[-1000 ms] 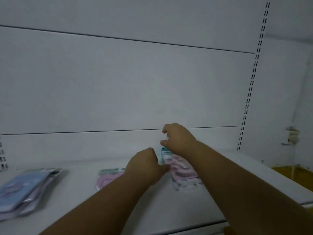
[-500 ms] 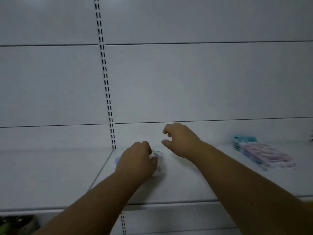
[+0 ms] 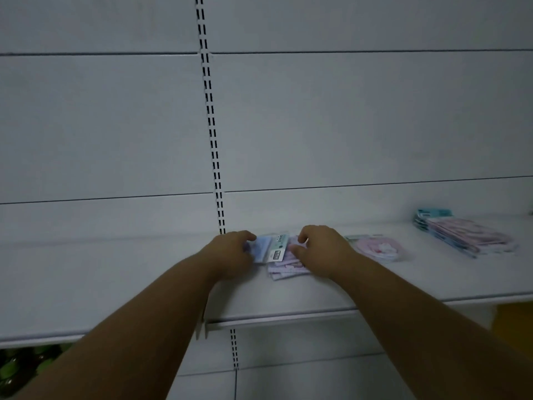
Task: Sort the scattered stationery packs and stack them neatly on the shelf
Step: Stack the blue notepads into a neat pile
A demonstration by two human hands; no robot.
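Two hands, left hand (image 3: 230, 252) and right hand (image 3: 320, 249), pinch light, slippery stationery packs (image 3: 278, 255) mid-shelf (image 3: 115, 284); grip edges.

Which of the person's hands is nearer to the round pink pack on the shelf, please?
Right. The right hand rests just left of the round pink pack; the left hand lies farther left.

Glossy plastic packs (image 3: 281, 255); matt white, seemingly metal shelf (image 3: 115, 278)

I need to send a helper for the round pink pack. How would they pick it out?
Follow the white shelf rightward past both hands. The round pink pack lies flat just beyond the right hand, before the tall stack. It alone is rounded.
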